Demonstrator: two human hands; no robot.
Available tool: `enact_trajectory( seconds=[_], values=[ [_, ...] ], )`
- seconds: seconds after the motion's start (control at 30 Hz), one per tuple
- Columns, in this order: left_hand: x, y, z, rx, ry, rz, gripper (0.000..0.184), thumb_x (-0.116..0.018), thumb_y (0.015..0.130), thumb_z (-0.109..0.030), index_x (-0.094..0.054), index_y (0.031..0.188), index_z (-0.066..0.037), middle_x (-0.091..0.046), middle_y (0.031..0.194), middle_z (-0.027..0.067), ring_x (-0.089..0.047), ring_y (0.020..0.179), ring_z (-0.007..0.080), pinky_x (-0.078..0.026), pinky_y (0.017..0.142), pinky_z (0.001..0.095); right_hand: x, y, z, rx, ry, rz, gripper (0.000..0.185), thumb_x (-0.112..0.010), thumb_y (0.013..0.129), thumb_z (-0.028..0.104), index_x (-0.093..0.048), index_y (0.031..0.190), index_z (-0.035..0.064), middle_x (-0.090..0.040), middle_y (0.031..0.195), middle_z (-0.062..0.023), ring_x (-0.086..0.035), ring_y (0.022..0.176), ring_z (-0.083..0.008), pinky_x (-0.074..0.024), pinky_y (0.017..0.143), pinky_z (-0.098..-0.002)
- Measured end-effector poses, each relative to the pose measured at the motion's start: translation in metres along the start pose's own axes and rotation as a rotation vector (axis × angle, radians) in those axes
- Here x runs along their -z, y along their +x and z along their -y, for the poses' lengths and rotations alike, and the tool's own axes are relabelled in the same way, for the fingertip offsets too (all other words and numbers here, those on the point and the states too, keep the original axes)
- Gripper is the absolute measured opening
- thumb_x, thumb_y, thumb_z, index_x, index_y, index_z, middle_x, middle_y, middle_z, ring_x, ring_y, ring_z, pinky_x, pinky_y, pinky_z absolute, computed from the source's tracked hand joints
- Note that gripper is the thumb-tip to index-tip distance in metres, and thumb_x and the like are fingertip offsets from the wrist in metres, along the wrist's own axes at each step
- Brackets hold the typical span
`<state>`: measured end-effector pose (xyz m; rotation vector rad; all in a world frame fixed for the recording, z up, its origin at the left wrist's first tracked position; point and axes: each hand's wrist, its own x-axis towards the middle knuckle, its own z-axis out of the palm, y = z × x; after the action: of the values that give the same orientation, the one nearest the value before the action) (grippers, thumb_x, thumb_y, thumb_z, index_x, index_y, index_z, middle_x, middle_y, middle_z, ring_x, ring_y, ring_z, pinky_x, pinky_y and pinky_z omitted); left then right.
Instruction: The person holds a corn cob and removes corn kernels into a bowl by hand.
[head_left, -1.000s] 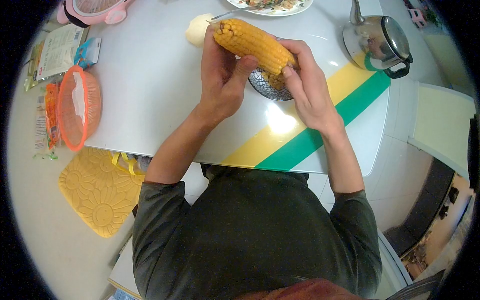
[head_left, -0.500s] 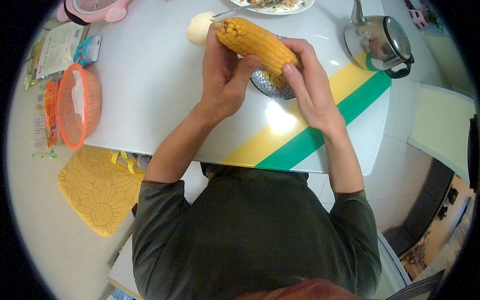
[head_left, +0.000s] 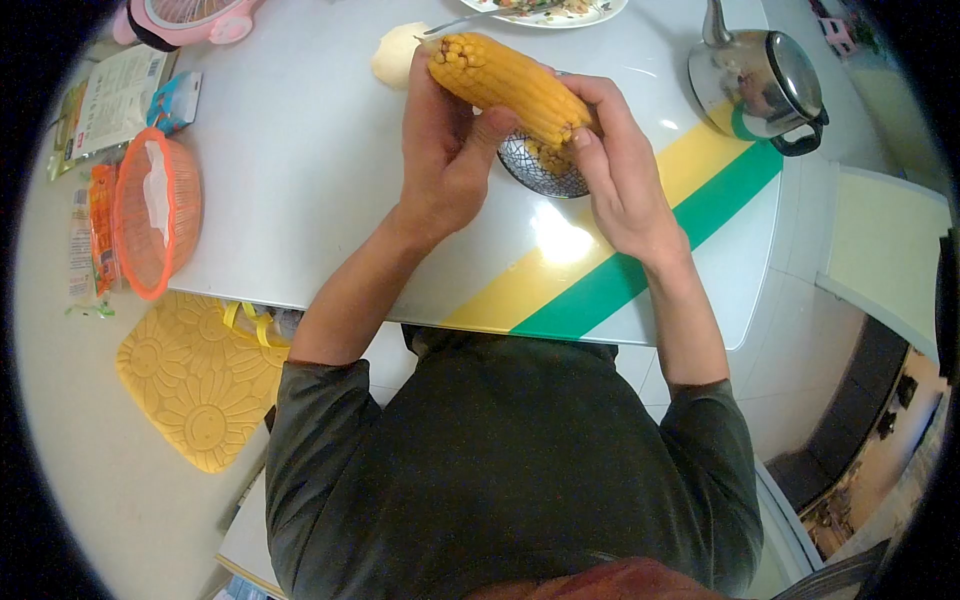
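A yellow corn cob [head_left: 510,88] is held tilted between my two hands, its left end higher in the view. My left hand [head_left: 447,160] wraps round its left part, with the thumb along the lower side. At the right end my right hand [head_left: 622,165] grips it, the thumb pressed on the kernels near the tip. Beneath the cob stands a small bowl [head_left: 540,178] with a dark crackle pattern and loose yellow kernels inside. The cob and my hands hide much of that bowl.
A glass teapot [head_left: 750,85] stands at the back right, and a plate of food [head_left: 590,15] at the far edge. A pale round piece [head_left: 395,55] lies behind my left hand. On the left are an orange basket [head_left: 185,215], food packets [head_left: 115,105] and a pink device [head_left: 190,15].
The cob and both hands have shifted very slightly left. My right thumb has drawn back a little at the cob's right end. Nothing has been let go.
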<state>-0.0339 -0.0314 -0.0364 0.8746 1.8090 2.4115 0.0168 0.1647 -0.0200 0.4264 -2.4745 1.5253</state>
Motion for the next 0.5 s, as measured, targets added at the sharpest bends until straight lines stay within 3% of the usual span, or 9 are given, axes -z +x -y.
enact_trajectory(
  seconds=[0.2,0.47,0.5],
  values=[
    [0.000,0.003,-0.003,0.016,-0.061,-0.006,0.044,-0.062,0.108,-0.003,-0.036,0.144,-0.001,-0.063,0.134,0.0162,-0.062,0.127,0.0238,-0.048,0.115,0.0398,0.004,0.002,0.004,0.050,0.065,0.001,0.039,-0.053,0.105,0.014,-0.055,0.142,-0.0007,-0.063,0.125,-0.0229,-0.064,0.115,-0.0397,-0.0498,0.103,-0.0447],
    [0.001,-0.002,0.003,0.000,-0.035,0.022,0.049,-0.060,0.108,-0.001,-0.034,0.149,-0.001,-0.062,0.135,0.0165,-0.061,0.130,0.0244,-0.047,0.117,0.0410,0.004,0.000,0.014,-0.129,0.158,-0.015,0.033,-0.058,0.110,0.018,-0.057,0.137,-0.0010,-0.067,0.122,-0.0173,-0.065,0.113,-0.0280,-0.0504,0.103,-0.0387],
    [0.001,-0.001,0.004,-0.031,-0.005,0.026,0.047,-0.060,0.109,-0.007,-0.035,0.149,-0.001,-0.064,0.135,0.0202,-0.063,0.130,0.0278,-0.049,0.116,0.0432,0.004,0.000,0.013,-0.122,0.152,-0.018,0.033,-0.058,0.110,0.018,-0.057,0.137,-0.0010,-0.067,0.122,-0.0167,-0.065,0.114,-0.0267,-0.0501,0.103,-0.0381]
  ],
)
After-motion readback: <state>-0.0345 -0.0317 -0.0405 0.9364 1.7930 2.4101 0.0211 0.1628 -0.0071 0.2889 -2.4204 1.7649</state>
